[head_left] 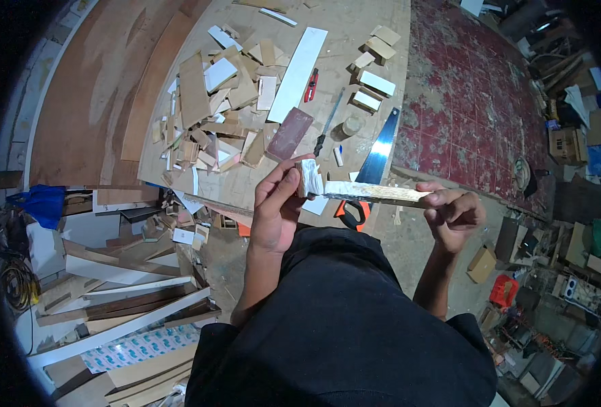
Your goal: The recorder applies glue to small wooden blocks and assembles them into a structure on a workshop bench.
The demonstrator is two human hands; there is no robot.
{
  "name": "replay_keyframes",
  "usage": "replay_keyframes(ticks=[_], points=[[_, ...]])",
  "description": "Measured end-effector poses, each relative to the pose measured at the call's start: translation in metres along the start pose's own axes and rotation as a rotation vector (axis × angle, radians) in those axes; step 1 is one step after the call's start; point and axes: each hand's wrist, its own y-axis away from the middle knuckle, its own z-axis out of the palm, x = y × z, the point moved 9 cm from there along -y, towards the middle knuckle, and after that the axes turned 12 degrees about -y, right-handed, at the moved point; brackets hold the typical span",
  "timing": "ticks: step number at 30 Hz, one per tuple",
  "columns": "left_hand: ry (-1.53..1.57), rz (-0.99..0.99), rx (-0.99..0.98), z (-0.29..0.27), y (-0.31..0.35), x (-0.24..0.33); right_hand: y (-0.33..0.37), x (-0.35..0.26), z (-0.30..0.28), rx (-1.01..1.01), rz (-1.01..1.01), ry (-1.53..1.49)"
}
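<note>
My left hand [278,198] grips a small wooden block [310,178] between thumb and fingers; its facing side is smeared white. My right hand [455,216] pinches the right end of a narrow wooden strip [375,192] with a whitish, rough upper face and a dark lower edge. The strip lies level, its left end right beside the block; whether they touch I cannot tell. Behind the strip, on the plywood table [246,186], rests a handsaw [380,150] with an orange and black handle [352,214], partly hidden by the strip.
Wood offcuts [226,88] heap on the table's left. Nearby are a long white board [299,74], a red utility knife [311,85], a reddish-brown sanding sheet [290,133], a thin file [331,115] and a jar [352,125]. Boards [130,298] stack at lower left.
</note>
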Motion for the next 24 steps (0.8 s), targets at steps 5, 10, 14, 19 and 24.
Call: replay_keyframes(ticks=[5, 10, 14, 19, 24], points=[[0.053, 0.025, -0.093, 0.012, 0.003, 0.001, 0.017, 0.03, -0.026, 0.268, 0.132, -0.253], [-0.012, 0.122, -0.143, 0.017, 0.003, 0.01, 0.022, 0.045, -0.029, 0.375, 0.246, -0.305], [-0.099, 0.191, -0.19, 0.021, 0.008, 0.02, 0.019, 0.041, -0.028, 0.333, 0.214, -0.239], [-0.173, 0.283, -0.094, 0.015, 0.01, 0.032, 0.013, 0.022, -0.019, 0.214, 0.131, 0.035], [-0.304, 0.343, -0.073, 0.015, 0.012, 0.044, 0.002, 0.005, -0.009, 0.133, 0.087, 0.232]])
